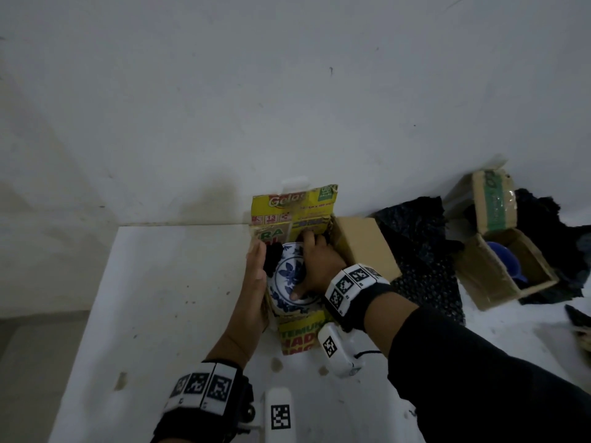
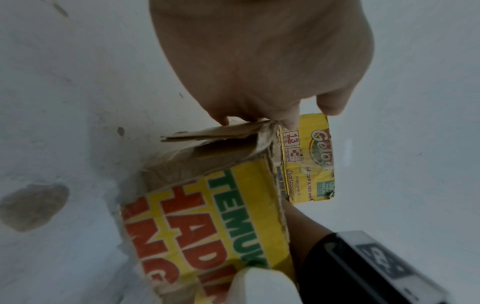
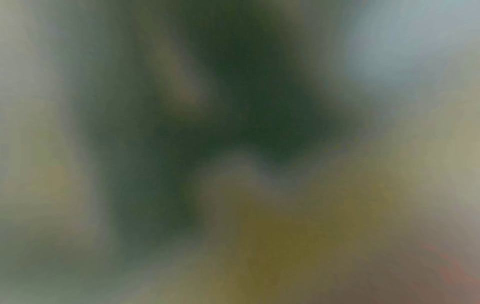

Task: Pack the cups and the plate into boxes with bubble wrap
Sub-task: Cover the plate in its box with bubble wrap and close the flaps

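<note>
Two views usable | head: right hand (image 1: 317, 264) grips plate (image 1: 287, 277) in box (image 1: 296, 331) | left wrist: left hand (image 2: 259, 61) flat on box

One yellow box (image 1: 297, 337) is holding one plate (image 1: 286, 273). Right of the yellow box, one brown box (image 1: 491, 282) is holding one blue cup (image 1: 500, 259), and one bubble wrap sheet (image 1: 425, 276) is lying between them.

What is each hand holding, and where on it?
Left hand flat against the yellow box, left wall, gripping nothing. Right hand lies on the plate, thumb on its face; grip unclear.
</note>
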